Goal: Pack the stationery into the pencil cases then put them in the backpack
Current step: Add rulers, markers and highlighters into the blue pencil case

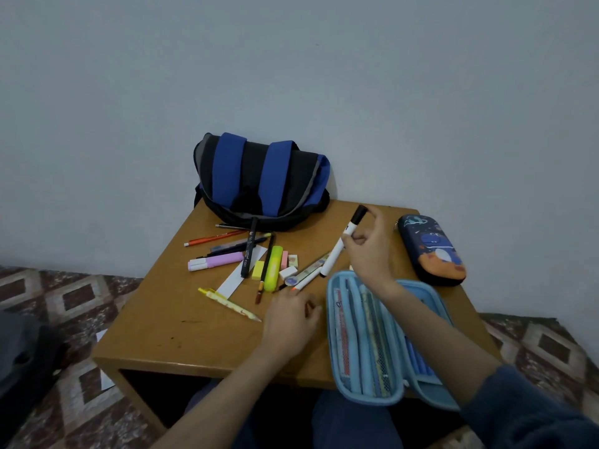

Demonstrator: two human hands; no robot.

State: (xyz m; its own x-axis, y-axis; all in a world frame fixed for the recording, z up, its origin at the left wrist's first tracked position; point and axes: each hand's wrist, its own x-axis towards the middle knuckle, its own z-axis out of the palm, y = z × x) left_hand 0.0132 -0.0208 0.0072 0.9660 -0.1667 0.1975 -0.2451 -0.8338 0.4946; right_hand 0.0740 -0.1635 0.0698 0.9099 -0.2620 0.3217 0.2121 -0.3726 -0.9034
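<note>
We are losing part of the white marker (334,257) behind our right hand (369,251), and its forearm (421,322) is covering a strip of the open blue pencil case (333,335). Far left of our left hand (291,319), a dark shape (22,358) is running off the edge, unidentifiable.

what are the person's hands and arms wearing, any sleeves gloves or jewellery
The left hand and right hand are bare: no gloves, rings or watch show. On the right side a dark blue sleeve ends near the elbow. The left forearm is uncovered as far as the frame shows.
</note>
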